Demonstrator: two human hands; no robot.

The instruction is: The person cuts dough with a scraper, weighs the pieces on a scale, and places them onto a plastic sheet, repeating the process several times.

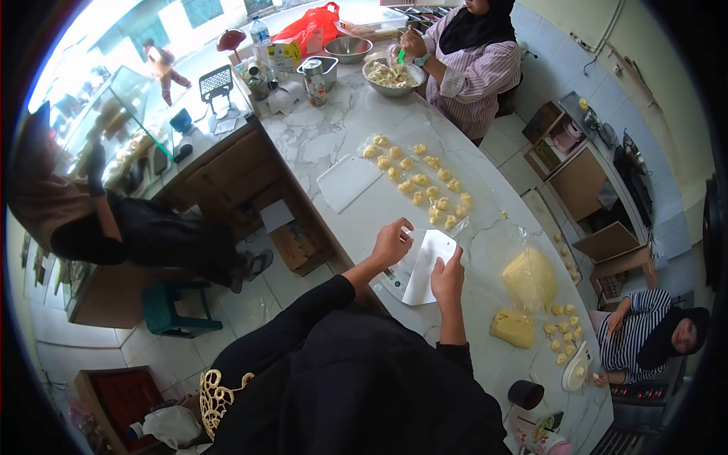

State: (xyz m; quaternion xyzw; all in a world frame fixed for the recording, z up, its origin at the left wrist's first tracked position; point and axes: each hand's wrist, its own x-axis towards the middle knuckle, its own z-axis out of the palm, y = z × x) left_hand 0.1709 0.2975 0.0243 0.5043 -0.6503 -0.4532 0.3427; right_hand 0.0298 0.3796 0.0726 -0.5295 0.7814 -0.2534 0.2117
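Observation:
My right hand point(449, 277) grips the right edge of a white flat sheet or scraper point(429, 262), held tilted over a pale scale point(394, 284). Close to its upper left side is my left hand point(393, 241), with the fingers bent together; what they hold is too small to name. Beyond my hands, several small dough pieces point(421, 180) lie in rows on clear plastic. A white board point(350, 183) rests flat to their left. On the right sit a large dough mass point(528, 279) under plastic and a smaller dough block point(513, 327).
Across the counter point(455, 318), a person in a striped shirt point(478, 72) works over a mixing bowl point(393, 78). Another person point(644, 334) is at the right end, by a small scale point(576, 368). A third point(91, 205) stands left, near a green stool point(180, 309).

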